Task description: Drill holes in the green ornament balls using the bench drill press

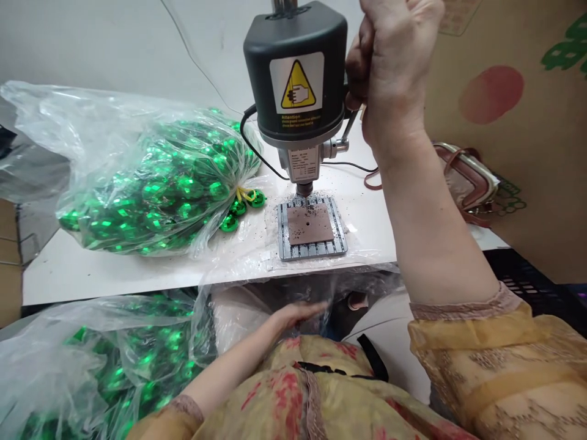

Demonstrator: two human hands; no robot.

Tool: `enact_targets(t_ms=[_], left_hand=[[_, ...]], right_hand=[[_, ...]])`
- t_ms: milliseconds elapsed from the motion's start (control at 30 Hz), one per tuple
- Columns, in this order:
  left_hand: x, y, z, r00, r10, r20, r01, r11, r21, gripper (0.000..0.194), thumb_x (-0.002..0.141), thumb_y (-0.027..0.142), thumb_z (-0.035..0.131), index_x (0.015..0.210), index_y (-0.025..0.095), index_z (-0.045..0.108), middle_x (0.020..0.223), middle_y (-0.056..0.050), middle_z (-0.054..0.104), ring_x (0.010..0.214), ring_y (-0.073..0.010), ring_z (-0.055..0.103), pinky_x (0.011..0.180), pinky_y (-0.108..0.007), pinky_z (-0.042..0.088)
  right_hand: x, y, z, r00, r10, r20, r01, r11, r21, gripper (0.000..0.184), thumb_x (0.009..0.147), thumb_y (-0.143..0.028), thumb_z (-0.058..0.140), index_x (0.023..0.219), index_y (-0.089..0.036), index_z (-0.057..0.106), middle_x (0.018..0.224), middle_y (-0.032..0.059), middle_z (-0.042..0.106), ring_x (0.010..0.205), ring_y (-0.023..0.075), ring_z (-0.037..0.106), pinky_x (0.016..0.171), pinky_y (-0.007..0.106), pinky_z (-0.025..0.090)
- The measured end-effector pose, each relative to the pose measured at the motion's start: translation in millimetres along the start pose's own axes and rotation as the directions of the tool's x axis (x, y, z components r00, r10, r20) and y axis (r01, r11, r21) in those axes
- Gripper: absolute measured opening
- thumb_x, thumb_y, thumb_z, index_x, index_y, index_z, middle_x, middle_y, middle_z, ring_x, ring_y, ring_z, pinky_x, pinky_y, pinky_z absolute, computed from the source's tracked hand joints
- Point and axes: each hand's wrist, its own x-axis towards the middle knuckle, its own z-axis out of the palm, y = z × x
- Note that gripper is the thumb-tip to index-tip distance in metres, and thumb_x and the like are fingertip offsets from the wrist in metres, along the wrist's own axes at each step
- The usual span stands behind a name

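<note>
My right hand (394, 67) is raised beside the black motor housing of a small bench drill press (296, 67), its fingers wrapped round the press's feed lever (351, 128). Below the chuck (304, 189), a brown square board (312, 223) with a small dark hole lies on the slotted metal base plate (287, 250). Dark shavings are scattered over board and plate. Low in front of my body, my left hand (302, 311) reaches out with fingers extended near clear plastic film below the table edge. I see nothing held in it; part of the hand is hard to make out.
A tied clear bag of shiny green balls (160, 183) lies left on the white table (137, 275), with loose green balls (229, 222) by its yellow tie. Another bag of green balls (142, 366) sits lower left. On the right are a brown-trimmed bag (468, 177) and a large cardboard box (541, 159).
</note>
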Motion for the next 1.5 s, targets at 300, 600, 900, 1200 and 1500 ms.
enact_targets(t_ms=[300,600,900,1200,1500], left_hand=[[-19.1,102.1,53.7,0.459,-0.223,0.86,0.388,0.921,0.032,0.056,0.062,0.066,0.083,0.095,0.021,0.074,0.063,0.006,0.051,0.052,-0.0066,0.038,0.047,-0.02,0.031],[-46.8,82.7,0.9,0.722,-0.434,0.54,0.439,0.889,0.127,0.052,0.083,0.071,0.06,0.092,0.021,0.071,0.062,0.002,0.054,0.051,-0.0134,0.052,0.057,-0.03,0.049],[-14.5,157.1,-92.3,0.934,0.32,-0.162,-0.208,0.851,0.482,0.018,0.093,0.027,0.054,0.097,0.022,0.071,0.085,-0.004,0.071,0.079,-0.0201,0.064,0.074,-0.03,0.05],[97.4,174.3,-150.0,0.691,0.406,-0.597,0.24,0.65,0.721,0.036,0.093,0.025,0.058,0.129,0.021,0.063,0.122,-0.018,0.057,0.108,-0.0357,0.062,0.091,-0.045,0.047],[116.9,168.0,-159.9,0.642,0.366,-0.673,0.14,0.807,0.573,0.022,0.089,0.024,0.064,0.109,0.021,0.072,0.113,-0.013,0.063,0.104,-0.0281,0.064,0.094,-0.039,0.049]], right_hand=[[5.0,1.1,3.5,0.998,0.046,-0.049,-0.047,0.999,-0.01,0.042,0.089,-0.021,0.044,0.049,-0.017,0.031,0.042,-0.0108,0.028,0.036,-0.0059,0.036,0.051,0.011,0.032],[1.2,-4.1,8.3,0.986,0.137,-0.097,-0.138,0.99,-0.002,0.048,0.093,-0.016,0.049,0.047,-0.018,0.036,0.033,-0.0091,0.033,0.028,0.0016,0.033,0.036,0.017,0.019],[3.0,-0.5,10.0,0.977,0.171,-0.131,-0.153,0.979,0.133,0.055,0.09,-0.01,0.053,0.037,-0.019,0.038,0.029,-0.0063,0.032,0.023,0.0048,0.031,0.026,0.024,0.012],[-0.2,-0.3,8.0,0.974,0.191,-0.12,-0.176,0.977,0.125,0.053,0.089,-0.012,0.054,0.038,-0.019,0.04,0.031,-0.004,0.035,0.025,0.0064,0.028,0.028,0.026,0.013],[-6.8,3.1,6.5,0.992,0.093,-0.081,-0.082,0.987,0.136,0.05,0.09,-0.021,0.056,0.043,-0.018,0.04,0.036,-0.0057,0.036,0.029,0.0034,0.028,0.03,0.02,0.017]])
